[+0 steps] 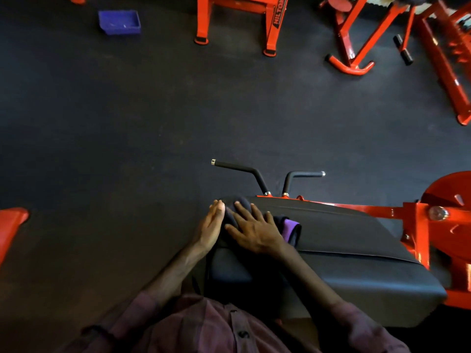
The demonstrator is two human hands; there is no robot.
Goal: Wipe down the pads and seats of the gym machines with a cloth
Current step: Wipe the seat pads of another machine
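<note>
Head view. A black upholstered pad (344,233) of an orange-framed gym machine (418,225) fills the lower right, with a second black cushion section (369,284) nearer the camera. Two black-gripped handles (244,171) with metal end caps rise from the far edge of the pad.

The cloth (290,229), dark with a purple band showing, lies bunched on the left end of the pad. The right hand (254,230) lies flat on top of it, fingers spread and straight, palm pressing down. The left hand (210,225) rests against the rounded left end of the pad, just beside the cloth, fingers extended and together; it grips nothing. Whether it touches the cloth itself cannot be told. Both forearms are bare, sleeves of a dark plaid shirt (204,327) at the bottom edge.

Floor: dark rubber matting (127,136).

Containers: one blue shallow tray (119,21) on the floor, upper left, well apart from the pad. Its inside shows only faint pale specks; contents too small to tell.

Other orange machine frames (254,21) stand along the top edge, one bearing lettering. An orange piece (11,225) enters at the left edge.
</note>
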